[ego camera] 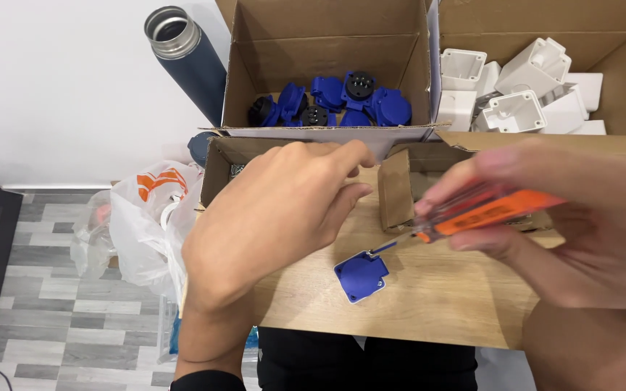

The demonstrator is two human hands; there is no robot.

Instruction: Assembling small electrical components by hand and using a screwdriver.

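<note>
My right hand point(581, 224) grips an orange-handled screwdriver point(487, 211); its metal tip touches a blue square socket cover point(361, 277) lying flat on the wooden board point(436, 297). My left hand point(277, 210) hovers above the board just left of the cover, fingers loosely curled, holding nothing that I can see. Its fingertips point toward a small cardboard box point(396, 190) behind the cover.
Behind stand a cardboard box with several blue socket parts point(342, 101) and another with white plastic housings point(523, 90). A dark steel flask point(186, 58) stands at the back left. A white plastic bag point(150, 217) hangs off the board's left side above grey floor tiles.
</note>
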